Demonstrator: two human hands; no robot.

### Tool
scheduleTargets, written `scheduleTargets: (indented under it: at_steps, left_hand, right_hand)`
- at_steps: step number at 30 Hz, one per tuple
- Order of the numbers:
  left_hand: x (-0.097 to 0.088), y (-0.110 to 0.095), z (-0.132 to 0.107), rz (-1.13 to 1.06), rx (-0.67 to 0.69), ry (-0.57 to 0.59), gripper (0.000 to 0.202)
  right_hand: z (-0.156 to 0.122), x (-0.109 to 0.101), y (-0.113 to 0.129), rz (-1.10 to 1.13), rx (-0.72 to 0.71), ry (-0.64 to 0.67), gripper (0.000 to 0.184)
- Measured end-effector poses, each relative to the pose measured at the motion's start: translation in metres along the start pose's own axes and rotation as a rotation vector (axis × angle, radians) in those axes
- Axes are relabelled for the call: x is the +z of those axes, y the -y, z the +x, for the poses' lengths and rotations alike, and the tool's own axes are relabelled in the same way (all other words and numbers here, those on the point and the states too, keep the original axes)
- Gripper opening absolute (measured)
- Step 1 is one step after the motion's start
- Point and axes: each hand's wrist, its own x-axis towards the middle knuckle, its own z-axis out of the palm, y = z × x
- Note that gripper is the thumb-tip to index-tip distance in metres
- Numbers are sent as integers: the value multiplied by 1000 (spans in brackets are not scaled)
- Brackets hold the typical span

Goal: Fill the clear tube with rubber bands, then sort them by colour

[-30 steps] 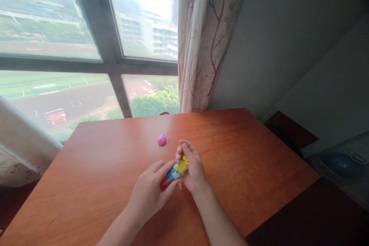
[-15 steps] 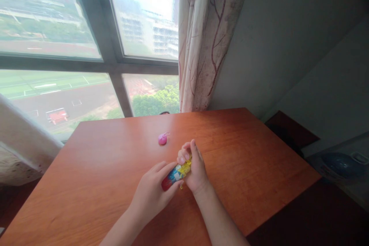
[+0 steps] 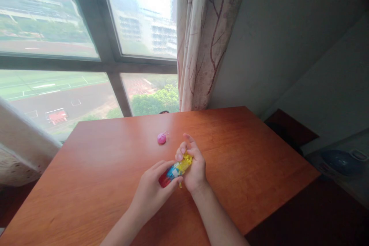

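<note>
Above the table's near half, a small tube-shaped thing (image 3: pixel 173 172) lies slanted between my hands. Red at its lower end, blue with a white patch in the middle, it has a crinkled yellow part at the upper end. My left hand (image 3: pixel 152 185) grips the red and blue part between thumb and fingers. Curled fingers of my right hand (image 3: pixel 196 169) close on the yellow end, while one of its digits points up. A little yellow loop hangs below the tube. Farther back on the table sits a round pink thing (image 3: pixel 162 138) with a thin loop on top.
The brown wooden table (image 3: pixel 95 169) reaches to the window (image 3: pixel 112 65). A patterned curtain (image 3: pixel 198 38) hangs at the back, beside a grey wall. At right, low down, stands a blue water jug (image 3: pixel 343 163).
One digit of my right hand has shifted left at its tip, and more of the yellow part shows. The tube stays between both hands. The view has shifted slightly.
</note>
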Motion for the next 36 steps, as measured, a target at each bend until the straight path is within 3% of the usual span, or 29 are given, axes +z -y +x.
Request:
scheduleTargets:
  at_steps: [12,17,21,34,36]
  left_hand:
    - [-1,-3,0,-25,15,-50,24]
    - [-3,-4,-1,28,39,-62,23]
    - [-2,-2,-1,16,22,-68,24]
    - [-3,0,2,-24,-32,-15,26]
    - [-3,0,2,-25,-24,-18,27]
  right_hand:
    - [0,1,1,-32,61,18,20]
    - [-1,2,3,-104,91,91,9]
    - [-2,2,1,-120,71,132,12]
    - [1,2,5,7,83,-54,7]
    - [2,2,5,27,103,-74,18]
